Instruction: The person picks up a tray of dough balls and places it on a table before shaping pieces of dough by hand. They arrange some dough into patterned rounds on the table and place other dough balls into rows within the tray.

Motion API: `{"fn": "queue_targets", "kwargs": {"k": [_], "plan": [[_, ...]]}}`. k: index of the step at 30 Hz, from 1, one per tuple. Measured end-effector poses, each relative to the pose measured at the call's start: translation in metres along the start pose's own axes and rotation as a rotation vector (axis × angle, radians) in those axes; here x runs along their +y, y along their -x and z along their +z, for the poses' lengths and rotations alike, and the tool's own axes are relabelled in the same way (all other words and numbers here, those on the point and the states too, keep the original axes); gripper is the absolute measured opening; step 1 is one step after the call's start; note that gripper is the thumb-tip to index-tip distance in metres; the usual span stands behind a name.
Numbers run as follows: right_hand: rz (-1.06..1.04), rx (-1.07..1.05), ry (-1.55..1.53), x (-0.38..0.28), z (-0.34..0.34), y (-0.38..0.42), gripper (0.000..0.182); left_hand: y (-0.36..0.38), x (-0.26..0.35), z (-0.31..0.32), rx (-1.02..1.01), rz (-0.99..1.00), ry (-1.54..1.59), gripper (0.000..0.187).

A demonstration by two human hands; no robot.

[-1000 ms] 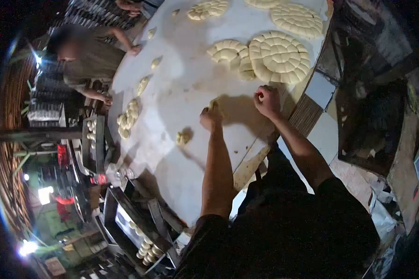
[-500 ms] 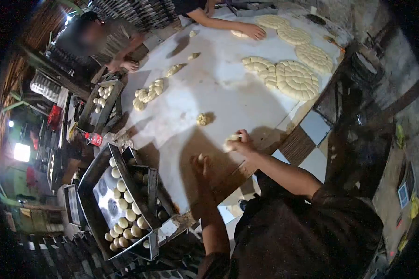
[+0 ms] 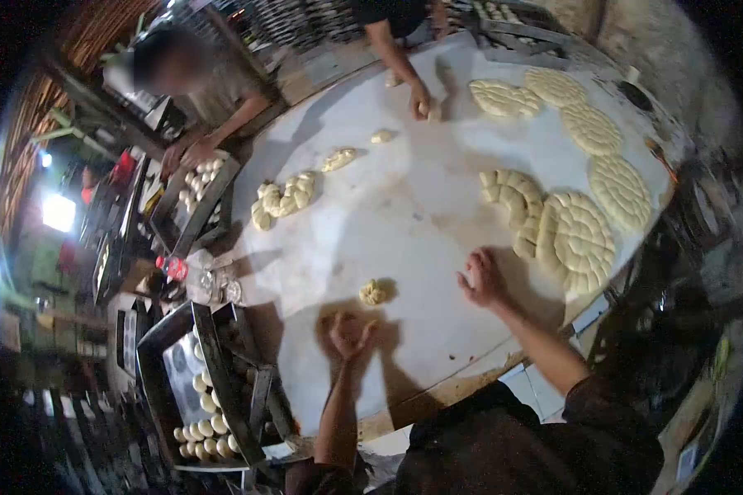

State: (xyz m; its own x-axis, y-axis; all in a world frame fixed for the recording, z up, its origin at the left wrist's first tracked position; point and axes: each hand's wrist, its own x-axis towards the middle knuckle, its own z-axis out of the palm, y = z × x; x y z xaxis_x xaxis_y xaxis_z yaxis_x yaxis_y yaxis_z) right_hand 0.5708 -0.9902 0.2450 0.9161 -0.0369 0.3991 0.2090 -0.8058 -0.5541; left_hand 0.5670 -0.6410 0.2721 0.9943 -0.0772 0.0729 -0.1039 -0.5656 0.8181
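My left hand (image 3: 348, 334) is at the near side of the white table (image 3: 421, 330), fingers spread, with no dough visible in it. Just beyond it lies a small rough lump of dough (image 3: 374, 292). Over to the right, my right hand (image 3: 481, 279) is low over the table, thumb apart from the fingers, and no dough shows in it. A large coil of scored dough (image 3: 578, 243) lies to its right, with a curved dough strip (image 3: 516, 202) touching the coil's left side.
A metal tray (image 3: 210, 330) of round dough balls stands at lower left, with a red-labelled bottle (image 3: 172, 267) behind it. A second tray (image 3: 173, 219) is near a co-worker. Another person's hand (image 3: 422, 101) touches dough at the far side. More coils (image 3: 619, 191) line the right edge.
The view has shifted. My right hand has moved away to the right and no longer shows the dough it held. My left hand has opened, and the dough ball at it is gone from sight.
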Motion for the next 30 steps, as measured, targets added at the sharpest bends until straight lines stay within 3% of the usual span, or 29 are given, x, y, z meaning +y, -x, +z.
{"fn": "queue_targets", "kwargs": {"k": [1,3,5,6,7,9,11,13,15,16,17,20,21,22,23,24,25,27,28,29,30], "plan": [[0.063,-0.030,-0.096,-0.008,0.018,0.007,0.026,0.007,-0.002,0.019,-0.031,0.013,-0.071,0.036],[-0.101,-0.118,-0.045,-0.017,0.044,0.051,0.025,0.026,0.006,0.046,-0.065,0.051,-0.241,0.027],[-0.335,-0.398,-0.047,-0.024,-0.006,0.068,0.021,0.080,-0.065,0.065,-0.059,0.403,-0.807,0.025],[-0.345,-0.330,-0.095,-0.011,-0.020,0.073,0.014,0.108,-0.101,0.066,0.003,0.404,-0.694,0.026],[-0.332,-0.398,-0.129,0.016,-0.029,0.071,0.018,0.131,-0.122,0.056,0.062,0.416,-0.580,0.028],[-0.254,-0.346,-0.034,0.047,-0.042,0.036,0.019,0.073,-0.005,-0.020,0.076,0.088,-0.414,0.030],[-0.194,-0.208,0.046,0.030,-0.038,-0.024,0.013,0.033,-0.039,-0.047,0.120,-0.014,-0.666,0.017],[-0.238,-0.049,0.014,0.026,0.003,-0.049,0.013,-0.015,-0.029,-0.033,0.225,0.089,-0.460,0.014],[-0.189,-0.095,0.011,-0.001,0.025,-0.042,0.014,-0.032,0.007,-0.005,0.173,-0.262,-0.255,0.013],[-0.164,-0.122,0.014,-0.012,0.026,-0.032,0.014,-0.026,0.008,0.002,0.166,-0.295,-0.210,0.015],[-0.177,-0.296,0.007,-0.012,0.019,-0.017,0.011,-0.021,0.009,0.009,0.160,-0.330,-0.165,0.016],[-0.416,-0.194,-0.095,0.010,-0.009,0.007,0.010,0.055,-0.058,0.015,0.100,0.081,-0.501,0.016],[-0.441,-0.187,-0.089,0.029,-0.020,0.006,0.011,0.069,-0.073,-0.004,0.097,0.076,-0.520,0.017],[-0.232,-0.321,0.019,0.036,-0.034,-0.004,0.014,0.071,-0.082,-0.028,0.107,0.019,-0.541,0.017],[-0.406,0.002,0.199,0.076,-0.005,0.002,0.022,0.060,-0.088,-0.049,0.133,-0.027,-0.563,0.017],[-0.260,-0.125,0.238,0.057,-0.017,-0.029,0.019,0.045,-0.095,-0.064,0.173,-0.043,-0.571,0.018],[-0.185,-0.195,0.181,0.057,-0.005,-0.050,0.016,0.031,-0.101,-0.068,0.235,-0.023,-0.548,0.019],[-0.047,-0.054,0.150,0.039,0.025,-0.070,0.010,-0.017,-0.083,-0.052,0.445,0.122,-0.435,0.012],[0.032,0.021,0.121,0.027,0.039,-0.073,0.010,-0.033,-0.108,-0.039,0.458,0.225,-0.399,0.008],[0.111,0.097,0.093,0.015,0.055,-0.070,0.009,-0.025,-0.122,-0.013,0.389,0.016,0.233,0.017],[0.197,0.111,-0.051,0.022,0.076,-0.056,0.008,-0.009,-0.105,-0.003,0.361,-0.018,0.422,0.024]]}}
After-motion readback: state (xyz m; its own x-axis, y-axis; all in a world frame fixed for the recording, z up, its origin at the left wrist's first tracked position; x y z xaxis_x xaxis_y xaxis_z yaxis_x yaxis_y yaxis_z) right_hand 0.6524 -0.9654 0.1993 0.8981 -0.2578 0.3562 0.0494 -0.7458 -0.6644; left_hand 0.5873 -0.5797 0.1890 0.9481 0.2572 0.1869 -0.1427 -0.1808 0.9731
